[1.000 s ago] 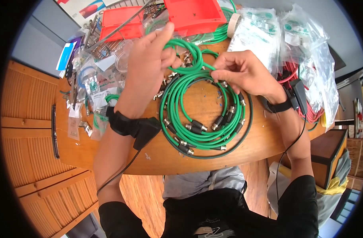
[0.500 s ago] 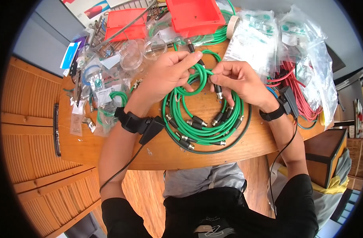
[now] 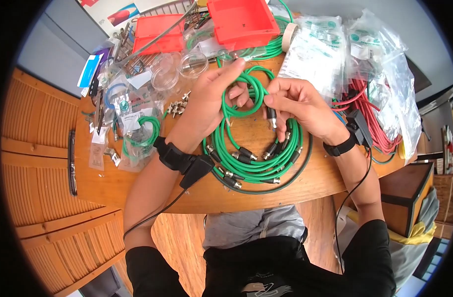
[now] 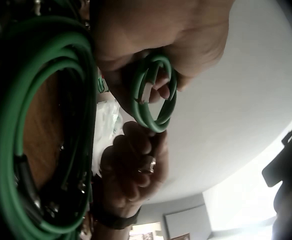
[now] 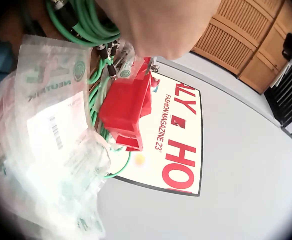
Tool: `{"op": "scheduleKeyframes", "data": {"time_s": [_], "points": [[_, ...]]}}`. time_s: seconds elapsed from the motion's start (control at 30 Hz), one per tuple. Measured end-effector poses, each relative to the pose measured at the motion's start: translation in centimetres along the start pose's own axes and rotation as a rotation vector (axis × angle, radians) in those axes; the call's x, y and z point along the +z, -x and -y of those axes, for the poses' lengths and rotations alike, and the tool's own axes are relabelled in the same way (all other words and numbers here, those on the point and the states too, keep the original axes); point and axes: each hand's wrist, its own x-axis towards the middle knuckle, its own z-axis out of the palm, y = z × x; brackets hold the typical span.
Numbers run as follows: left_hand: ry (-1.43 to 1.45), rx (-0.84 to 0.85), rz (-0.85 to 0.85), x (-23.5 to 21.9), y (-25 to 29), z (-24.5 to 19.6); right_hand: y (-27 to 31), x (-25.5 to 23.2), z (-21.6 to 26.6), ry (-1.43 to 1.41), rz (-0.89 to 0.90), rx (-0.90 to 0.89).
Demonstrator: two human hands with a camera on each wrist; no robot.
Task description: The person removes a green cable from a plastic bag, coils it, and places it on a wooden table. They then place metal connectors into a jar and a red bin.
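A small coil of green cable [image 3: 259,101] is held up between both hands, above a larger stack of coiled green cables [image 3: 256,171] with black and silver connectors. The left hand [image 3: 206,106] has its fingers curled round the small coil's left side. At its right side the right hand [image 3: 303,106] pinches the cable, and a silver-tipped connector [image 3: 272,118] hangs below those fingers. In the left wrist view the small coil [image 4: 153,92] spans the space between the left hand [image 4: 161,35] and the right hand [image 4: 136,167].
Behind the hands stand a red bin [image 3: 243,24] and a roll of tape [image 3: 289,37]. Plastic bags [image 3: 315,59] and red cables [image 3: 370,119] lie at the right. Clear round lids [image 3: 164,71], loose connectors [image 3: 177,107] and bagged parts [image 3: 132,106] lie at the left.
Both hands have come nearer the person, and the left has moved right toward the other hand. The small coil came with them, and a connector now shows under the right fingers.
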Motion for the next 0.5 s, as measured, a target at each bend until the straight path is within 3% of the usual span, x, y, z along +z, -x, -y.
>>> {"op": "scheduleKeyframes", "data": {"time_s": [0.17,0.27,0.5], "points": [[0.282,0.046,0.017,1.2,0.5,0.1,-0.6,1.0,-1.2,0.068,-0.167,-0.112],[0.283,0.061,0.143,-0.1,0.1,0.7,-0.6,0.6,-1.4,0.108,-0.133,-0.069],[-0.138,0.195,-0.103,-0.5,-0.1,-0.4,-0.4,0.2,-1.4,0.166,-0.084,0.000]]}}
